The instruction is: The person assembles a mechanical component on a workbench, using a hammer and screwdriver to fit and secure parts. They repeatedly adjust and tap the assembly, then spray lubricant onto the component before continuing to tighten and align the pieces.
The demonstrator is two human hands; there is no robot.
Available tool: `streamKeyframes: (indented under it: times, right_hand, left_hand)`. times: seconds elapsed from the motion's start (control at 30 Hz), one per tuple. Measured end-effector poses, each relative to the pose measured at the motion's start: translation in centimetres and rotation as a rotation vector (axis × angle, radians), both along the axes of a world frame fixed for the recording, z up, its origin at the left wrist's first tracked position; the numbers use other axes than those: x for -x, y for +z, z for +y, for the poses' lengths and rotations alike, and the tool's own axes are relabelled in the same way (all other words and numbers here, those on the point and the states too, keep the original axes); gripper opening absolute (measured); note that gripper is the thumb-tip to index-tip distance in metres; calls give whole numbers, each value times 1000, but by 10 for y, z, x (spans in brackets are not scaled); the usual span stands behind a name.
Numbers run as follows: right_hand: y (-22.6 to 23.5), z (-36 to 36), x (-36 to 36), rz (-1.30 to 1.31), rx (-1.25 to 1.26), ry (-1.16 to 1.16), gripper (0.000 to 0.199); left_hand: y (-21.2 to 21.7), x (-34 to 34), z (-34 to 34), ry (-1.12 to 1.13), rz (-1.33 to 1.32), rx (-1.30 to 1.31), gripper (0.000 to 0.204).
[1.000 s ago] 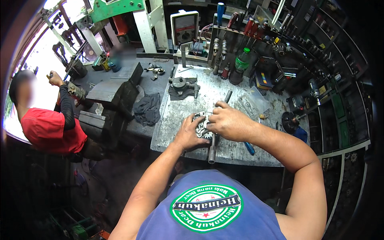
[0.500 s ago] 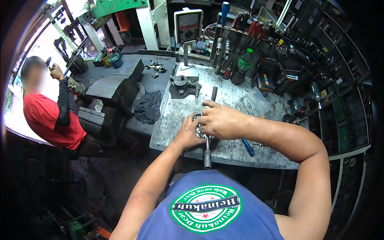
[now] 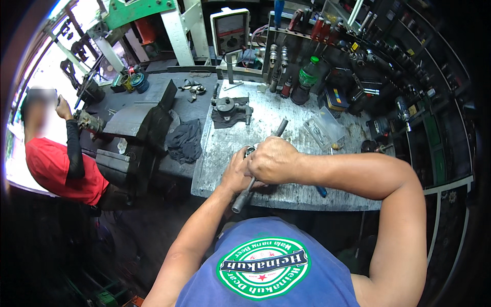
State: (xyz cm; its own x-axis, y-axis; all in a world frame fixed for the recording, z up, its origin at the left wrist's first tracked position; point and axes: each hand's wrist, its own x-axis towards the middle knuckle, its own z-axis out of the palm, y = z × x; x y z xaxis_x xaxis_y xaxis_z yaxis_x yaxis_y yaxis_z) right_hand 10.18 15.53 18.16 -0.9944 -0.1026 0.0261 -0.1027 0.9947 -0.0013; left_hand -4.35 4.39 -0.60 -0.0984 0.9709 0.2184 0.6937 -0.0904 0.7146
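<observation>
My right hand [image 3: 276, 159] is closed in a fist over the middle of a long metal bar wrench [image 3: 241, 202] with thicker ends. The bar lies slantwise, its near end toward my belly and its far end past my knuckles. Close against it, my left hand [image 3: 236, 171] wraps round a small shiny metal part [image 3: 249, 151] on the workbench [image 3: 209, 179]. Most of that part is hidden by my fingers. A blue-handled tool [image 3: 321, 191] shows just below my right forearm.
A round metal housing [image 3: 225, 105] sits on a dark cloth. A clear plastic tray [image 3: 325, 128], a green-capped bottle [image 3: 307, 77] and racked tools stand behind. To the left are a large vise [image 3: 138, 117], a black rag [image 3: 184, 140] and a person in red [image 3: 61, 166].
The bar has turned clockwise: its far end swung right and its near end left. My right hand turned with it, while my left stayed on the metal part. The view shifted slightly.
</observation>
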Motion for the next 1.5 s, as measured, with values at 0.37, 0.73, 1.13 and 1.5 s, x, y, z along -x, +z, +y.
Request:
streamKeyframes:
  times: [0.37, 0.73, 1.13, 1.5]
  right_hand:
    - [5, -26, -10, -82, 48, -531, 15]
    - [23, 10, -22, -72, -121, 70, 8]
    - [26, 22, -7, -107, -143, 263, 6]
    - [11, 9, 8, -164, -135, 239, 21]
  left_hand:
    - [16, -17, 7, 57, 199, 179, 103]
    - [25, -16, -6, 99, 108, 120, 113]
    - [19, -14, -6, 90, 82, 66, 115]
    - [0, -14, -2, 106, 113, 58, 108]
